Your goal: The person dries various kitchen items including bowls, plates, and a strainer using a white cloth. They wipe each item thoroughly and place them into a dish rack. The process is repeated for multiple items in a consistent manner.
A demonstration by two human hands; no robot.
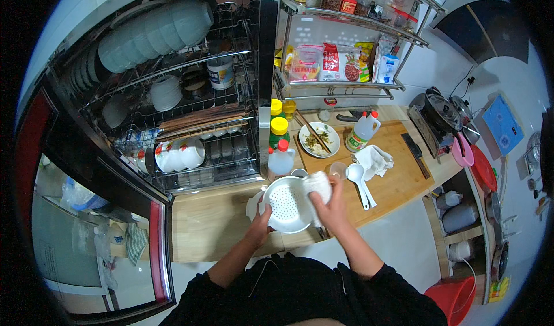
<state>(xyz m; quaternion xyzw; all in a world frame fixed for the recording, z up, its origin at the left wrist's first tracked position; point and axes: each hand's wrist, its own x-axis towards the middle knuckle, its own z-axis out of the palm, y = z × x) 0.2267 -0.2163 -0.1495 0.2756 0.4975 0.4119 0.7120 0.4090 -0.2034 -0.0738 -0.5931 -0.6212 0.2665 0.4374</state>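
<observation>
My left hand grips the near left rim of a round metal strainer bowl with a perforated base. My right hand holds a white cloth against the bowl's right side. A white piece, partly hidden, shows behind the bowl's left edge. On the wooden cutting board, right of my hands, lie two white plastic spoons beside a crumpled white cloth. Behind them are a plate of food with chopsticks across it and a plastic jug with a red cap.
A dish cabinet with racks of bowls and cups stands open at left. A cleaver lies at the board's right end, near a gas stove. Bottles stand beside the cabinet. A red bucket is at lower right.
</observation>
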